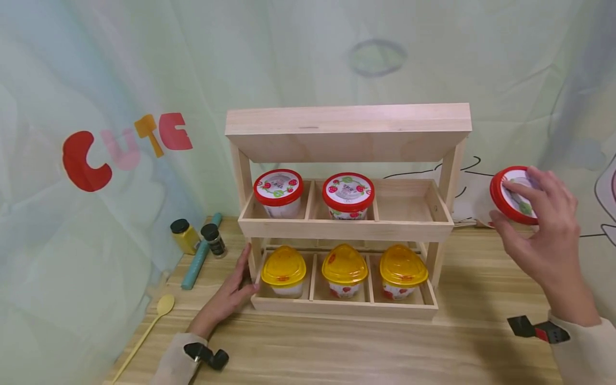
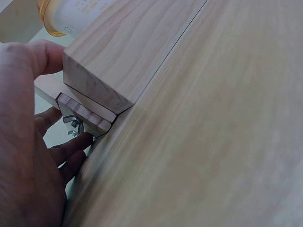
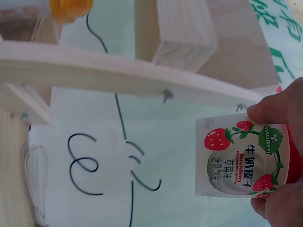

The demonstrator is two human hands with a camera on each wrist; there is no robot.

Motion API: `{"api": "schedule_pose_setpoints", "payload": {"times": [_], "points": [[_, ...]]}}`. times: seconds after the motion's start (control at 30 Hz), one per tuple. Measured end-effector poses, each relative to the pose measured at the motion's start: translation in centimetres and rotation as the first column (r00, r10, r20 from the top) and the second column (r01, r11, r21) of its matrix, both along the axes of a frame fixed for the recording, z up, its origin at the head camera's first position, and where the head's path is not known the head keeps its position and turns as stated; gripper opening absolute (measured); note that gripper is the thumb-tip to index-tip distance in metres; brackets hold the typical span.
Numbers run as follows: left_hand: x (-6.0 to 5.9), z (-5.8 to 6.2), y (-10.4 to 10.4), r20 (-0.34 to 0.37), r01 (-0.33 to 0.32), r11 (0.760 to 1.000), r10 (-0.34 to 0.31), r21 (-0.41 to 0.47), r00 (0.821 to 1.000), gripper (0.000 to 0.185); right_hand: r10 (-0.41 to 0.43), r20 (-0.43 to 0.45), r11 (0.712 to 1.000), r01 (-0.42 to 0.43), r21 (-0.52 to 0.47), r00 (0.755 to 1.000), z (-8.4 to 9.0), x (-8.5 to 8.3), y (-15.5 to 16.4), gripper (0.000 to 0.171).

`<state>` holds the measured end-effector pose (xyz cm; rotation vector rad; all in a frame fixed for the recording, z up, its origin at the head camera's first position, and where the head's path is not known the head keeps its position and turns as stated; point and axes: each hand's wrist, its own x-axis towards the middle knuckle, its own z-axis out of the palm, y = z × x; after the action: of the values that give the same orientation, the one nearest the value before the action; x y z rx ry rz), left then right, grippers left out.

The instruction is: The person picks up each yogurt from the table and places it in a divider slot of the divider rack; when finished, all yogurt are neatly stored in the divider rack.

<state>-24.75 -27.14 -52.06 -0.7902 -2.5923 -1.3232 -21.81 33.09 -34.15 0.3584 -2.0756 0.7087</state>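
A two-tier wooden rack (image 1: 346, 230) with divided trays stands on the table. My left hand (image 1: 230, 297) holds its lower left end; in the left wrist view the thumb is against the tray's end and the fingers reach behind the post. To the right of the rack, my right hand (image 1: 553, 230) grips a strawberry milk cup (image 3: 239, 158) by its red-lidded end, tilted in the air. Two matching red-lidded cups, one left (image 1: 278, 187) and one middle (image 1: 348, 192), sit in the upper tray; its right compartment is bare. Three yellow-lidded cups (image 1: 344, 264) fill the lower tray's front compartments.
Left of the rack are a yellow jar with black lid (image 1: 185, 238), a small dark-capped jar (image 1: 214, 240), a teal rod (image 1: 199, 262) and a long yellow spoon (image 1: 144, 334). A patterned curtain (image 1: 308, 53) hangs behind. The rack's slanted top board (image 1: 346, 133) overhangs the upper tray.
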Motion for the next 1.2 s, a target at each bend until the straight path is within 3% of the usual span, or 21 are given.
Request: {"api": "schedule_pose_setpoints", "payload": {"times": [0.2,0.3,0.5,0.57,0.63,0.7,0.8,0.87,0.93,1.0,1.07,1.2], "points": [[-0.4,-0.7,-0.4,-0.078,0.012,1.000,-0.012,-0.007,0.997,0.099,0.040,-0.086,0.999,-0.040,0.004,0.996,1.7,1.1,-2.1,0.084],[-0.4,-0.7,-0.4,-0.058,0.022,1.000,-0.021,0.016,0.998,0.100,0.048,-0.102,0.999,-0.045,0.025,0.994,2.5,1.6,-3.0,0.092],[-0.2,-0.4,-0.3,-0.031,0.027,0.999,-0.026,0.030,0.999,0.100,0.090,-0.124,0.995,-0.084,0.055,0.988,3.6,2.0,-4.5,0.089],[-0.7,-1.4,-0.8,-0.051,0.017,1.000,-0.016,0.016,0.999,0.098,0.110,-0.115,0.993,-0.104,0.051,0.987,3.7,2.1,-5.0,0.086],[-0.7,-1.3,-0.8,-0.023,0.019,0.999,-0.019,0.026,1.000,0.098,0.127,-0.102,0.991,-0.123,0.046,0.987,3.9,2.0,-5.5,0.084],[-1.4,-2.5,-1.5,0.009,0.008,1.000,-0.009,0.025,1.000,0.098,0.146,-0.090,0.989,-0.143,0.042,0.985,3.9,1.8,-6.0,0.077],[-1.3,-2.2,-1.4,0.045,0.014,0.999,-0.015,0.032,0.999,0.100,0.161,-0.070,0.986,-0.158,0.058,0.984,4.0,1.4,-6.6,0.058],[-1.9,-3.3,-1.8,0.035,0.003,1.000,-0.004,0.018,0.999,0.099,0.167,-0.054,0.984,-0.164,0.067,0.984,4.0,1.2,-7.1,0.057],[-1.8,-3.2,-1.8,0.007,0.011,1.000,-0.012,0.013,1.000,0.099,0.174,-0.033,0.982,-0.171,0.079,0.984,4.0,0.9,-7.5,0.064],[-2.4,-4.2,-2.2,-0.020,0.002,1.000,-0.003,-0.005,1.000,0.100,0.179,-0.016,0.981,-0.177,0.080,0.984,4.0,0.5,-8.0,0.066],[-2.4,-4.3,-2.2,-0.046,0.002,1.000,-0.002,-0.001,0.999,0.099,0.192,-0.002,0.978,-0.191,0.077,0.981,3.9,0.1,-8.4,0.067],[-1.7,-3.3,-1.6,-0.074,-0.009,1.000,0.009,-0.007,0.997,0.098,0.219,0.034,0.973,-0.220,0.068,0.975,3.7,-0.7,-9.3,0.063]]}}
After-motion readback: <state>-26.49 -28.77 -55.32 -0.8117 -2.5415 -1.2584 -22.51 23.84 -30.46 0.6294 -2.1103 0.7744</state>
